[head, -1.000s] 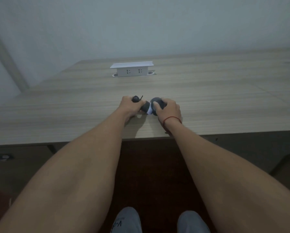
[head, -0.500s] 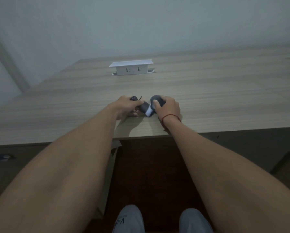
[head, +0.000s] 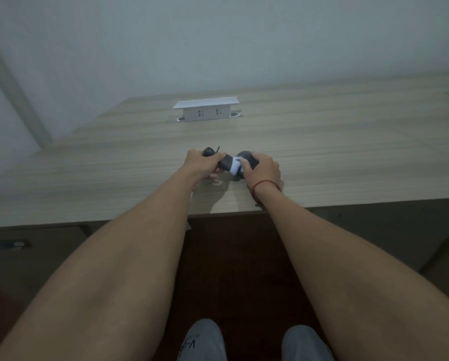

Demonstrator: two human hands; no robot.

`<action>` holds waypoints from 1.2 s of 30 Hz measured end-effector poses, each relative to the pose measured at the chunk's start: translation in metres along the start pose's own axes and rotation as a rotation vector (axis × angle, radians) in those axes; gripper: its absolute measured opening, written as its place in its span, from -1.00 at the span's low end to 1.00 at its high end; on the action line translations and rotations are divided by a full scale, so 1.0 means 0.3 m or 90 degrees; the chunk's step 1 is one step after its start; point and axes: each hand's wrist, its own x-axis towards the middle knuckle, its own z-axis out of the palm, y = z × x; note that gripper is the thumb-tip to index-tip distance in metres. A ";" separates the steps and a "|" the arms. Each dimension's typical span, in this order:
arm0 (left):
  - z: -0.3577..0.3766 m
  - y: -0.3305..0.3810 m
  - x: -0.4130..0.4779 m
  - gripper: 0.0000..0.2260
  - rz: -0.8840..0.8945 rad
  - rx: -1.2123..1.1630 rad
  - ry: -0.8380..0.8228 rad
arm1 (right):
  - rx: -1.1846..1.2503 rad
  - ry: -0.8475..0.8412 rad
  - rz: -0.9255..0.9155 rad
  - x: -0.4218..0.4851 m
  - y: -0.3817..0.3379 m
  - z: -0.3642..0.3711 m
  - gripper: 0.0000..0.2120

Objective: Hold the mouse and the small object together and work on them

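- Left hand (head: 201, 164): fingers curled round the dark rounded end (head: 208, 152) of a small dark grey object, holding it just above the wooden tabletop (head: 348, 157), near the front edge. A thin black strand (head: 218, 149) sticks up beside that end.
- Dark grey object (head: 227, 162): spans the gap between the two hands; what it is cannot be told for certain at this size. Its middle carries a white band (head: 235, 166). It appears small and light; judged by its smooth rounded ends, it may be slippery, so the firmest hold is likely round each end, as shown, not on the band.
- Right hand (head: 262, 169): fingers and thumb curled over the rounded right end (head: 245, 156), one fingertip lying on the white band. A red cord (head: 266, 184) circles the wrist.
- Background: a white pop-up socket box (head: 205, 110) stands well behind the hands, set into the tabletop; grey shoes (head: 205, 340) show below the table edge.
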 end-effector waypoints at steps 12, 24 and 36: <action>0.053 -0.005 0.008 -0.64 0.013 0.097 0.121 | 0.011 -0.008 0.005 -0.001 -0.005 -0.004 -0.68; 0.053 0.012 -0.016 -0.74 0.050 0.043 0.089 | 0.020 -0.007 0.016 0.000 -0.010 -0.014 -0.71; 0.057 0.028 -0.003 -0.66 0.051 0.269 0.163 | 0.022 -0.016 0.020 0.004 0.000 -0.016 -0.62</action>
